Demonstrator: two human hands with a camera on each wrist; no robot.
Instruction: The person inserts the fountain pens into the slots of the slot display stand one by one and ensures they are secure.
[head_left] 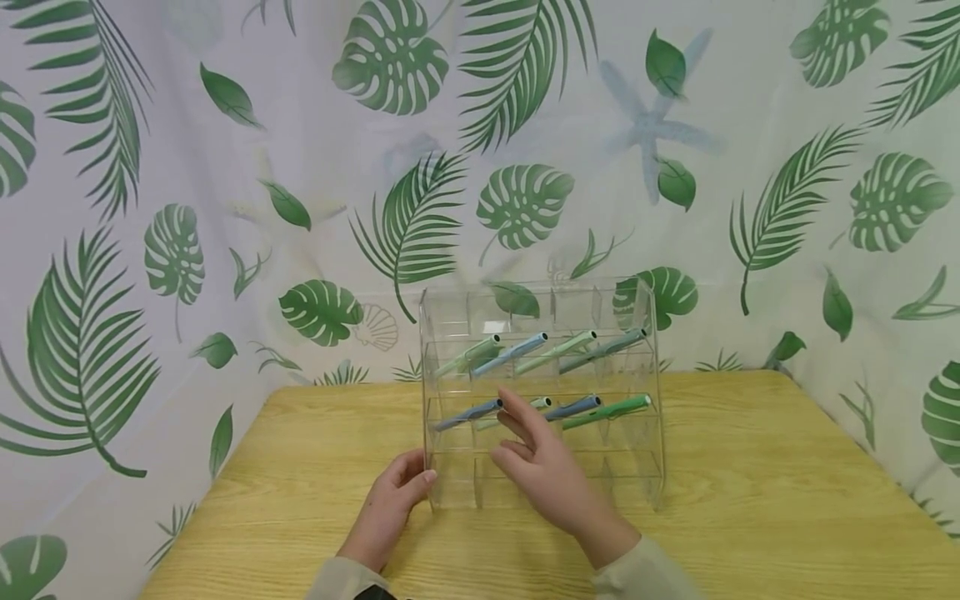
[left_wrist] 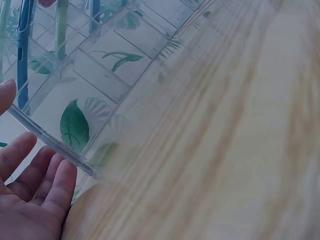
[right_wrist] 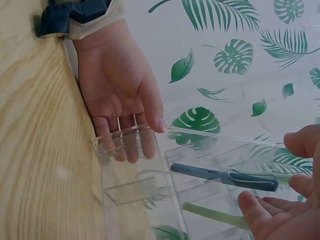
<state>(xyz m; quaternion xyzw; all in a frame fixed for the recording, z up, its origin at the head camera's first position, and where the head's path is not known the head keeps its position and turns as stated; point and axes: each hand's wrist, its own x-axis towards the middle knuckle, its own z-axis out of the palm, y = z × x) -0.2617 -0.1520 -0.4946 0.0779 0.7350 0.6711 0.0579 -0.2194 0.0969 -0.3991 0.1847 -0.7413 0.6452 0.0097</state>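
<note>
A clear acrylic pen rack point(head_left: 540, 492) stands on the table, with capped pens slanting in two of its tiers. My left hand point(head_left: 392, 500) holds the rack's left side edge, thumb at the front and fingers along the outside of the panel. In front of the lower pen row is my right hand point(head_left: 543, 471), index finger stretched toward the cap end of a blue pen point(head_left: 468, 414). The right wrist view has that blue pen point(right_wrist: 225, 177) between the spread thumb and fingers, with a light green pen point(right_wrist: 215, 215) beside it.
Above sits a row with a light blue pen point(head_left: 510, 354), light green pens and a grey-green pen point(head_left: 603, 350). Lower right lie a dark blue pen point(head_left: 573, 407) and a bright green pen point(head_left: 607, 412). A leaf-patterned cloth point(head_left: 525, 275) hangs behind the wooden table point(head_left: 750, 500).
</note>
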